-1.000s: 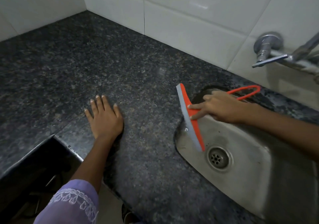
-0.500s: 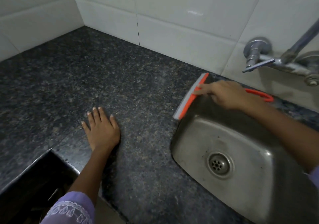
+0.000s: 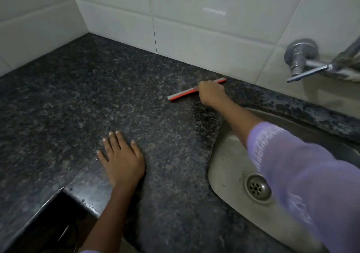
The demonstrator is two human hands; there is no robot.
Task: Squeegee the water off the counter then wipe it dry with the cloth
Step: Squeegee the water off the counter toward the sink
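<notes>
The right hand (image 3: 211,93) grips the orange squeegee with a grey rubber blade (image 3: 184,94) on the dark speckled granite tabletop (image 3: 97,96) near the white-tiled wall, while the left hand (image 3: 121,159) lies flat, fingers spread.

Squeegee (image 3: 194,92): handle hidden under the right hand (image 3: 211,95); only the blade shows, out to either side of the fingers. Grip form not resolvable, fingers seen from behind

Right sleeve (image 3: 303,174): motion-blurred, cut by right and lower edges; covers part of the sink (image 3: 224,155) basin beside the drain (image 3: 258,188)

Tap (image 3: 303,61): spout cut by right edge

Left hand (image 3: 121,158): forearm leaves at lower edge

Dark recess (image 3: 39,227) below the left fingers: contents too dim to identify
</notes>
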